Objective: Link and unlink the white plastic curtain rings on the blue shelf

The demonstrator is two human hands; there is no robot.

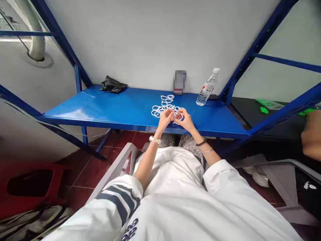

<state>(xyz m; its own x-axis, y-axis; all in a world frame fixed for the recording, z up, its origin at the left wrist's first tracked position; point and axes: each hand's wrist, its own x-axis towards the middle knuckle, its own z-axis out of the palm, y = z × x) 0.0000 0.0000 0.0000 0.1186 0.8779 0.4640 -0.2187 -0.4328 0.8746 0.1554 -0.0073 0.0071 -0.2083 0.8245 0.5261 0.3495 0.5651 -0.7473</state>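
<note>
My left hand [166, 117] and my right hand [185, 120] meet over the front part of the blue shelf [112, 107]. Both pinch a white plastic ring [179, 116] held between them, fingers curled around it. Just beyond my fingers lies a loose pile of several white rings [163, 106] on the shelf. My left wrist wears a watch, my right wrist a bead bracelet and a thin bangle.
A clear water bottle [207, 87] stands at the back right. A blurred small container [180, 82] stands against the wall, and a crumpled black bag [112, 85] lies back left. Blue frame bars [250, 50] rise at both sides. Another person's arm [312, 137] shows at the right edge.
</note>
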